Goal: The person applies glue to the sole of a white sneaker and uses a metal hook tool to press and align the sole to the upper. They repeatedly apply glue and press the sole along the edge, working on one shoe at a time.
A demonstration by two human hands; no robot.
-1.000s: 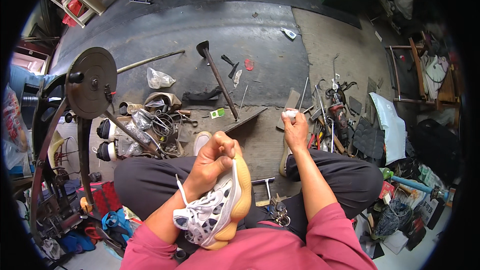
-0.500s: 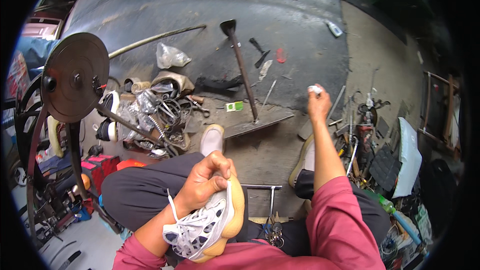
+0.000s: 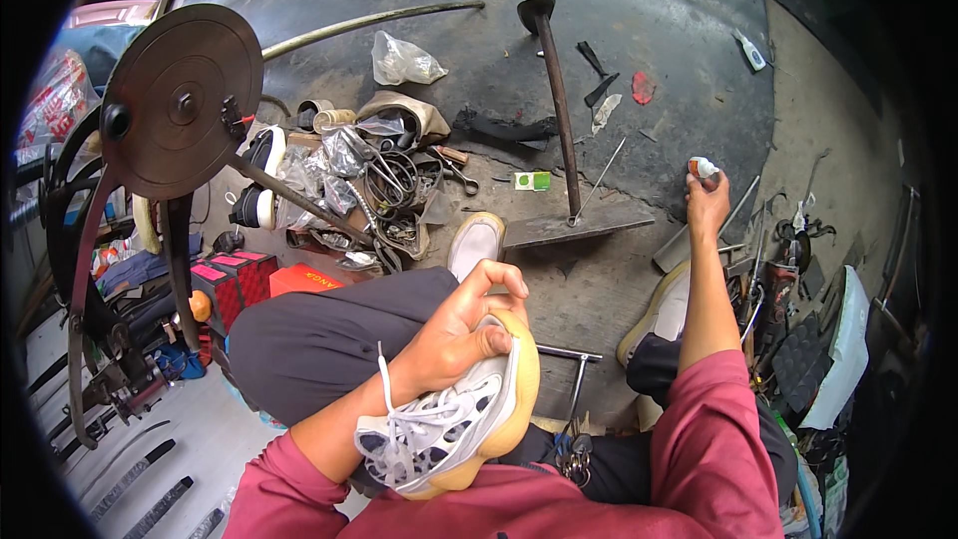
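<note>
A white sneaker [image 3: 439, 426] with dark blue patches, white laces and a yellowish sole lies tilted over my lap. My left hand [image 3: 467, 334] holds it at one end, thumb pressed by the upper's edge and forefinger raised and bent. Part of my hand is hidden inside the shoe's opening. Stretched out to the front right, my right hand [image 3: 708, 208] has its fingers closed round a small white and orange bottle or tube [image 3: 703, 169]; its lower part is hidden by the fingers. Left of that hand stands an iron shoe anvil [image 3: 561, 105] on a flat metal base [image 3: 584, 227].
At left a machine with a large dark wheel [image 3: 183, 100] rises beside a pile of bags, wires and shoes. A red box [image 3: 305, 279] sits near my left knee. Tools [image 3: 785, 284] crowd the right side. A small white bottle [image 3: 749, 51] lies at the far right.
The view has swung left, so the scene sits further right and higher. My left forefinger has lifted off the shoe. The orange part of the item in my right hand now shows.
</note>
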